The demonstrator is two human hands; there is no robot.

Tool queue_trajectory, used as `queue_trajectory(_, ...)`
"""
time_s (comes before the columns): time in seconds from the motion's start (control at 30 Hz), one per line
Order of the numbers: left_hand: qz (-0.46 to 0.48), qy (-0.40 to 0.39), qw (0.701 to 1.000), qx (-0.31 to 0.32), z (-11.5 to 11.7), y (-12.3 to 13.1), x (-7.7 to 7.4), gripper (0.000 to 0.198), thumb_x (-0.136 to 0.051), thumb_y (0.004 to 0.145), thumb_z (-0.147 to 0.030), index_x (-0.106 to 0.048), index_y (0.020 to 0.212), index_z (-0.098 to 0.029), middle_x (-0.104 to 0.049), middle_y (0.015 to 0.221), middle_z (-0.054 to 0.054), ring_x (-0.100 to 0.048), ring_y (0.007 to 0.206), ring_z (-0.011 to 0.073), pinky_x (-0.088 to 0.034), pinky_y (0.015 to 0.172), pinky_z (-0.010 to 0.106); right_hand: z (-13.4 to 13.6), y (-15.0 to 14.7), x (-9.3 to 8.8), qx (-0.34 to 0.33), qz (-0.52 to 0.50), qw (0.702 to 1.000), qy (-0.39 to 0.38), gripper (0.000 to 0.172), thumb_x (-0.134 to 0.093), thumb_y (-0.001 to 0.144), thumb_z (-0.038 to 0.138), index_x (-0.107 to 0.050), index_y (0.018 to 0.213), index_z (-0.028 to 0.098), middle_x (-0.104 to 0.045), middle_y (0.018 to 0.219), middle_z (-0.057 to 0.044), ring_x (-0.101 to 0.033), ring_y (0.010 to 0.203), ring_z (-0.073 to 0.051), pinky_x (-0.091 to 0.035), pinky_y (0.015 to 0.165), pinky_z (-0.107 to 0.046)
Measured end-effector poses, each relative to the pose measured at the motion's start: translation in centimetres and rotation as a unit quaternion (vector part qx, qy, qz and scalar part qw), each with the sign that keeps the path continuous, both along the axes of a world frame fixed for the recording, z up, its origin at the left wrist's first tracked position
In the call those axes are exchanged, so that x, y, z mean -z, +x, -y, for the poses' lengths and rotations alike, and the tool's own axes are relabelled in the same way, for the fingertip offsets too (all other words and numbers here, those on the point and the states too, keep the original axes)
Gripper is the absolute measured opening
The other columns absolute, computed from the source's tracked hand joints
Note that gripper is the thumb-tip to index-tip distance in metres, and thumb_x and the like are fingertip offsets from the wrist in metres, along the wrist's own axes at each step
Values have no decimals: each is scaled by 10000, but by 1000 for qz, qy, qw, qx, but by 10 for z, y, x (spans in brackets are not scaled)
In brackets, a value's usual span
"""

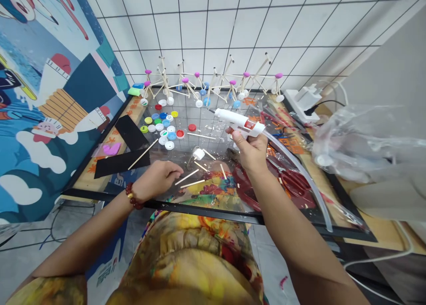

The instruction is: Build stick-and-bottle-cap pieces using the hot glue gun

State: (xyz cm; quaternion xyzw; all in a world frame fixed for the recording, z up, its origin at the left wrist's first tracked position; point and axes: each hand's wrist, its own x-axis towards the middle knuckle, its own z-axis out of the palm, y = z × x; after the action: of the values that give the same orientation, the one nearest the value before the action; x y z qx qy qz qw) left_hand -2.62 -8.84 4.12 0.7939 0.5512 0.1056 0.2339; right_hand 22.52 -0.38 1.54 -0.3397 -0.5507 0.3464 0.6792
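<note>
My right hand [252, 152] grips a white hot glue gun [234, 118], its nozzle pointing left above the table. From the gun's back end a long translucent glue stick [301, 174] slopes down over the right forearm's side. My left hand [160, 177] rests near the table's front edge, fingers curled together; whatever they hold, if anything, is hidden. Just right of it lie short wooden sticks [187, 176]. Behind those, a white bottle cap [199, 153] stands with small stick pieces beside it. Loose coloured bottle caps [165, 124] cluster farther back on the left.
Along the tiled wall stand several stick figures [188, 86] with pink tops and cap feet. Black strips [123, 163] and pink clay [112, 149] lie left. Red-handled scissors [294, 183] lie on a dark red sheet at right. A power strip [301, 103] and plastic bag [359, 140] occupy the right side.
</note>
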Motion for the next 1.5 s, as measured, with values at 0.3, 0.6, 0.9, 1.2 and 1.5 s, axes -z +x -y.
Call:
queue_trajectory(0.3,-50,53,997,-18,26,2,6,190,-516,883,-195,-694,821,-171,-653,805,63,-615,726,171,-409,665,260,1,1,-4,4,2,1000,15,333,-759,751,502,-659,925,236,-724,850,-17,-692,790,-195,-546,813,-380)
queue_trajectory(0.6,-19,33,999,21,17,11,17,296,-439,909,-164,-717,807,-167,-668,844,88,-639,809,196,-451,750,294,-1,1,1,5,3,1000,12,323,-761,750,493,-658,920,238,-728,841,-19,-704,812,-208,-552,796,-379)
queue_trajectory(0.9,20,-6,1000,15,-3,12,3,263,-487,851,-146,-742,912,-171,-750,895,60,-675,829,180,-467,740,257,-1,0,2,-7,1,1000,16,320,-761,755,487,-659,920,233,-727,848,-13,-705,823,-201,-557,821,-376)
queue_trajectory(1.2,-52,11,997,51,-11,37,10,163,-561,769,-129,-720,760,-165,-707,794,65,-625,716,176,-421,671,270,-1,-1,3,-10,22,1000,-4,393,-741,742,564,-642,935,236,-728,909,-29,-697,873,-215,-555,871,-412)
queue_trajectory(1.5,-68,34,996,56,-11,46,12,175,-551,675,-114,-695,708,-208,-698,689,60,-599,619,191,-360,570,277,3,-3,1,-7,32,999,-28,409,-738,726,593,-645,901,235,-735,855,-24,-702,856,-214,-555,844,-399)
